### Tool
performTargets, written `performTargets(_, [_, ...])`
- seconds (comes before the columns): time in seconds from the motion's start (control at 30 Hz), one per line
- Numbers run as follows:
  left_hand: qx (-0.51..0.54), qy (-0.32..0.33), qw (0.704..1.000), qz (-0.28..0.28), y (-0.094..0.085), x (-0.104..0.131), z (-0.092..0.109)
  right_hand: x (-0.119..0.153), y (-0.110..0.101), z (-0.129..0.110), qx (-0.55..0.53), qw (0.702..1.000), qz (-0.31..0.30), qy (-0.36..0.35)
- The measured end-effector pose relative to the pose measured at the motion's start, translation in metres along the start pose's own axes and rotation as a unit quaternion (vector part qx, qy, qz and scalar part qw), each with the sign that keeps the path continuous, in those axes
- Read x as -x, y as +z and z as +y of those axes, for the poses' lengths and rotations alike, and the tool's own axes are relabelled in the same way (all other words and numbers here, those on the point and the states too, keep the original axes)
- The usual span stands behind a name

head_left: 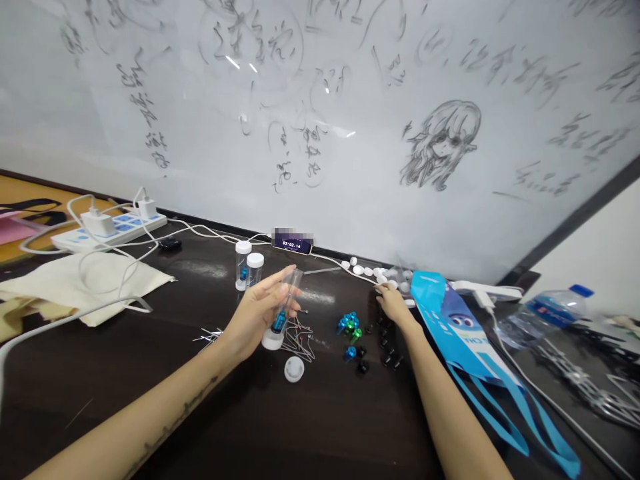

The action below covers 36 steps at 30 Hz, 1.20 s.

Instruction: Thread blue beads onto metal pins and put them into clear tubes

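Note:
My left hand (260, 310) is wrapped around a clear plastic tube (289, 297), tilted, with a blue piece (279, 322) inside and a white end (273, 340) at the bottom. The tube's upper end shows no cap. My right hand (393, 303) reaches over to the white caps (380, 275) at the back, fingers extended and fingertips at the caps' edge. A single white cap (294, 369) lies on the table below the tube. Two capped tubes (255, 270) stand behind my left hand. Thin metal wires (301, 341) lie partly behind the held tube.
Blue and green pieces (350, 325) and small black parts (385, 343) lie between my arms. A phone (293, 241) leans at the whiteboard (350, 153). A blue lanyard pouch (450, 320) and a bottle (545, 317) are right; a power strip (125, 227) and cloth bag (100, 280) left.

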<state>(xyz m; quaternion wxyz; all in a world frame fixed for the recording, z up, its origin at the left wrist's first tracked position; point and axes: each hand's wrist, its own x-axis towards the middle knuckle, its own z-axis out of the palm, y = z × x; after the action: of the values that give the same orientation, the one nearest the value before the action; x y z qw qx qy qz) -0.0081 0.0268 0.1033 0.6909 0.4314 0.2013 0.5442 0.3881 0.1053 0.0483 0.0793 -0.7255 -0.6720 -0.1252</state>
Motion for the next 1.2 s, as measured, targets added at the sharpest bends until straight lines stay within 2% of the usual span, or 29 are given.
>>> performTargets(0.23, [0.028, -0.031, 0.999, -0.012, 0.002, 0.001, -0.002, 0.004, 0.006, 0.004, 0.054, 0.998, 0.023, 0.025])
performTargets(0.53, [0.041, -0.064, 0.996, -0.042, 0.009, 0.006, -0.001, 0.003, 0.001, -0.005, 0.023, 1.0, 0.012, 0.002])
performTargets(0.7, [0.024, -0.062, 0.996, -0.059, 0.014, 0.009, 0.001, 0.008, -0.01, -0.008, -0.035, 0.999, 0.01, 0.02])
performTargets(0.8, [0.0, -0.053, 0.998, -0.047, 0.015, 0.009, 0.001, 0.009, -0.028, -0.015, -0.098, 0.995, 0.006, 0.016])
performTargets(0.9, [-0.035, -0.042, 0.998, 0.001, 0.016, 0.009, 0.0, 0.005, -0.058, -0.038, -0.181, 0.983, 0.012, -0.009])
performTargets(0.97, [-0.061, -0.038, 0.997, 0.029, 0.016, 0.009, -0.002, 0.006, -0.085, -0.065, -0.249, 0.967, 0.01, -0.045])
performTargets(1.1, [-0.084, -0.017, 0.995, 0.041, 0.017, 0.011, -0.004, 0.027, -0.137, -0.133, -0.381, 0.91, -0.039, -0.159])
performTargets(1.2, [-0.097, -0.002, 0.994, 0.041, 0.018, 0.013, -0.002, 0.05, -0.161, -0.168, -0.445, 0.863, -0.09, -0.223])
